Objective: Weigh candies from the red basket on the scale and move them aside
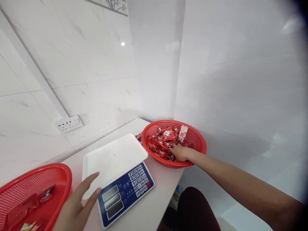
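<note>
My right hand (180, 152) reaches into the red mesh basket (202, 146) at the right. Its fingers are bent around red-wrapped candy (168, 145) at the near side of the pile; the fingertips are partly hidden. My left hand (78, 203) hovers at the left edge of the digital scale (128, 194), thumb and fingers apart, holding nothing. The scale's white tray (113, 157) bears nothing. Its blue panel has several number keys and three displays, with digits too faint to read surely.
Another red basket (64, 179) stands at the lower left with a few packets inside. More red packets (139, 137) lie behind the right basket. The white table (154, 189) meets a tiled wall with a socket (69, 124) and a grey panel. My knee (198, 208) is below the table edge.
</note>
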Tool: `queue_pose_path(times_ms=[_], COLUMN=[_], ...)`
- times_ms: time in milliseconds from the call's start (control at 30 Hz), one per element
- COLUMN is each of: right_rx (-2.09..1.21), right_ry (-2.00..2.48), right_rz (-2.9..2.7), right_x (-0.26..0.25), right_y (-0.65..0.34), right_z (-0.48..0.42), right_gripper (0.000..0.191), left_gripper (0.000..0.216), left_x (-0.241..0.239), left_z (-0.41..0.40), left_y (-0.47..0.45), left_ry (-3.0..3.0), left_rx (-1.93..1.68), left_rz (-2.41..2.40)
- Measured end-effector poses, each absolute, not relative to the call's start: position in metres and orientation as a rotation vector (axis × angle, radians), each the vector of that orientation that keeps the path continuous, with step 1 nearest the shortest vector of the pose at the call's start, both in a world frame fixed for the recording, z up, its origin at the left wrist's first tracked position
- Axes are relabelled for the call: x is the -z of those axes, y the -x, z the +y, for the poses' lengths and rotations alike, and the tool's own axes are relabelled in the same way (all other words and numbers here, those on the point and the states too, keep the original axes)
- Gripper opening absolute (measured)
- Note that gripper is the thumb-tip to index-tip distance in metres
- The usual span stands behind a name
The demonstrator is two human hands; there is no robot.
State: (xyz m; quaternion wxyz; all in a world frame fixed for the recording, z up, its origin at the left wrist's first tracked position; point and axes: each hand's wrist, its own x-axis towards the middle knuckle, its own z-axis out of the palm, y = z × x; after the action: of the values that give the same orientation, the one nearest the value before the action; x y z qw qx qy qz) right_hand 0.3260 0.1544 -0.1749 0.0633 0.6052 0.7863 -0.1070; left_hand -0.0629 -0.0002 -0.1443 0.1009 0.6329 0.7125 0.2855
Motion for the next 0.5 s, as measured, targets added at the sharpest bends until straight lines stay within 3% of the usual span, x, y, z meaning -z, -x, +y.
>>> queue_pose_path(times_ms=[267, 500], right_rx=[0.428, 0.638], right_ry=[-1.968, -2.373], right_rz=[2.495, 2.648], right_x=[0.157, 0.139], right_y=[-0.342, -0.360], right_z=[0.171, 0.180], right_gripper=[0.038, 0.035], left_gripper=[0.046, 0.046], left_x=[0.144, 0.146], left_z=[0.008, 0.002], left_y=[0.008, 0.002], left_ry=[-1.694, -1.522], left_rx=[-1.069, -1.198], left_rz=[1.736, 1.718])
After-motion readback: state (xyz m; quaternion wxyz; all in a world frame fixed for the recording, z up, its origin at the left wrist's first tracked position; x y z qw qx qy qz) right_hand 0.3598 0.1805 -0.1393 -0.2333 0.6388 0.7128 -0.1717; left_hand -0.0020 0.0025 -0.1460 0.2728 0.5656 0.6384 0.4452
